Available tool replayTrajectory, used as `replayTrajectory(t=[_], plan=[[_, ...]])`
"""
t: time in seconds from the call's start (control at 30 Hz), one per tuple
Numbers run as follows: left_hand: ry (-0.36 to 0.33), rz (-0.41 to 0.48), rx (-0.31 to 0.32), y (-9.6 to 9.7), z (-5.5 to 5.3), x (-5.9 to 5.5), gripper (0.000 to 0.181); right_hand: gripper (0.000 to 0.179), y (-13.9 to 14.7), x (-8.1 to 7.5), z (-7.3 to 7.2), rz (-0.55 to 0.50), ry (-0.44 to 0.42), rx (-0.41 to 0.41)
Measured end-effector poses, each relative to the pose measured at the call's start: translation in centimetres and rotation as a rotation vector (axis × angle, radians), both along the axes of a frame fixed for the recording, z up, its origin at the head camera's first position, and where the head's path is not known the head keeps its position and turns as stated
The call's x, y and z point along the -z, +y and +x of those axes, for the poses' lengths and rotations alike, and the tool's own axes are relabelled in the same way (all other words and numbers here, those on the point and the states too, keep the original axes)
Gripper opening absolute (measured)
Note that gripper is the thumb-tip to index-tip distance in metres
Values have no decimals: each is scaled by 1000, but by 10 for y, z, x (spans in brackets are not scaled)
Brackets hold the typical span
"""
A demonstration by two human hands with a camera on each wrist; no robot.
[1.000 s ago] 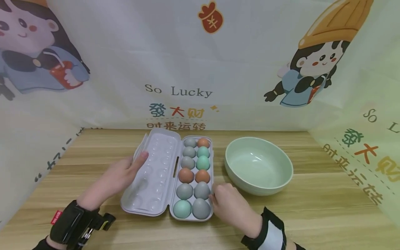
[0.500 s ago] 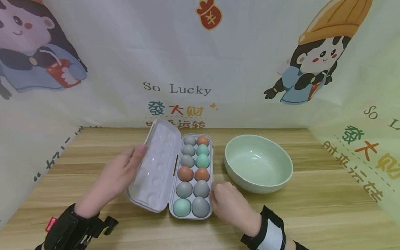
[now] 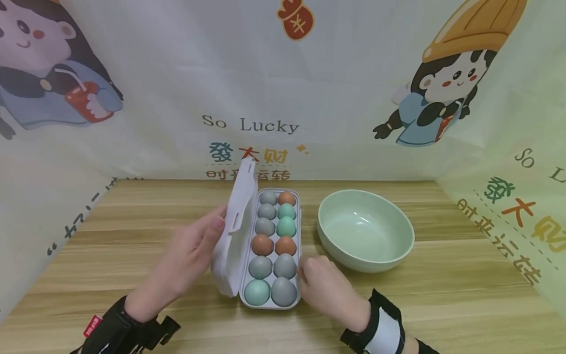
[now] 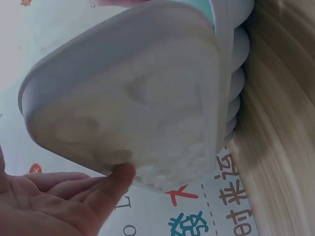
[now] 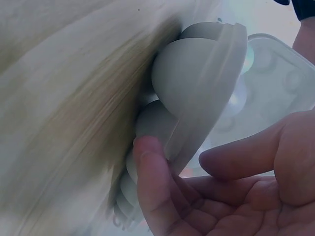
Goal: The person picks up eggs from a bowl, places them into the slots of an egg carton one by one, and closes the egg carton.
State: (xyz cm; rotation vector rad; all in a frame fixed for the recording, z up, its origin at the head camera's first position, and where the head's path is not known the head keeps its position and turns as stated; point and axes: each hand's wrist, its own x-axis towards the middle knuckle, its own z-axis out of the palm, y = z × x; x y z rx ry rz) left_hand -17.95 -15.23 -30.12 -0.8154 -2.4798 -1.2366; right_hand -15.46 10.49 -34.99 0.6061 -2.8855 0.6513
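Note:
A pale grey egg carton (image 3: 270,309) lies on the wooden table, its base filled with grey, brown and mint green eggs (image 3: 263,245). Its lid (image 3: 243,196) stands nearly upright along the left side of the base. My left hand (image 3: 187,255) is at the lid's outer side with fingers extended; in the left wrist view its thumb (image 4: 120,179) touches the lid's edge. My right hand (image 3: 325,287) holds the base's right edge near the front. In the right wrist view, a finger (image 5: 150,167) lies against the cups from below, and the thumb is just over the rim.
To the right of the carton stands a large pale green bowl (image 3: 367,231), with nothing visible inside. A printed white cloth (image 3: 345,108) hangs behind the table (image 3: 442,295) and along its sides.
My left hand has moved right and swung the lid up from lying flat to nearly upright. The right hand stays at the base's edge, and the bowl has not moved.

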Motion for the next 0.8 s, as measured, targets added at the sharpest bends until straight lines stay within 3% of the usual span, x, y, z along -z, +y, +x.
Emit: replayTrajectory(t=[0.23, 0.43, 0.57, 0.8], plan=[[28, -44, 76, 9, 4, 9, 50, 27, 1, 0, -2, -37, -23, -28], [54, -99, 184, 16, 7, 15, 54, 23, 6, -4, -4, -125, -126, -42], [63, -183, 193, 21, 10, 20, 62, 23, 9, -6, -6, -165, -180, -42], [92, -419, 192, 28, 15, 34, 74, 22, 10, -5, -8, -202, -198, -41]])
